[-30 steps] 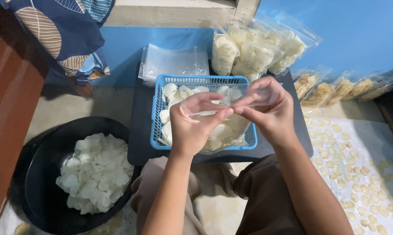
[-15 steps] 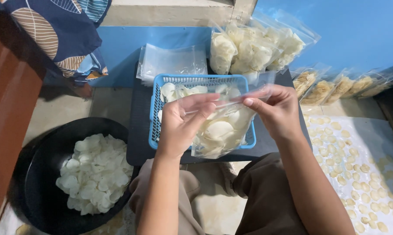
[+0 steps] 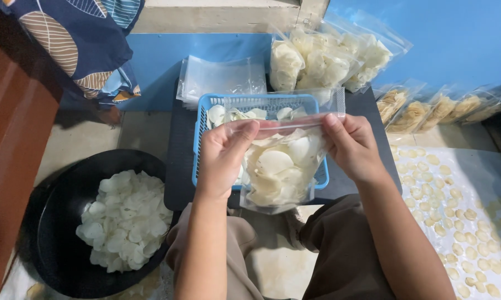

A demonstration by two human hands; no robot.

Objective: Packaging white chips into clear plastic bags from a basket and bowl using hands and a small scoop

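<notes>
1. Brown trousers (image 3: 339, 244) cover the person's knees at the bottom edge; the legs are cut off by the frame, and the floor between them is only partly seen.
2. Clear plastic, the bag (image 3: 281, 172) hangs in front of the knees, filled with pale round chips (image 3: 275, 164); its bottom seam sags below the basket's near rim and hides that rim.
3. The left hand (image 3: 222, 155) has its fingers closed on the bag's top strip at the left end, thumb in front; the fingers behind the plastic are hard to make out.
4. The right hand (image 3: 353, 147) pinches the same strip at the right end, fingers closed on it; a loose corner of plastic sticks up beyond them.
5. A black basin (image 3: 50, 222) sits on the floor to the left, holding a heap of white chips (image 3: 125, 219); its near rim runs out of view.
6. To the right, small yellowish rounds (image 3: 456, 211) lie spread on a pale sheet, cut off by the edge.
7. The blue basket (image 3: 261, 103) rests on a dark bench (image 3: 178, 161), mostly hidden behind the bag and hands; a few chips show inside.
8. Behind it lies a stack of empty clear bags (image 3: 222, 78), and beside that a pile of filled bags (image 3: 322, 58).
9. More filled bags (image 3: 444, 108) lean along the blue wall (image 3: 461, 39), contents blurred.
10. Patterned cloth (image 3: 78, 44) hangs top left, cut off.
</notes>
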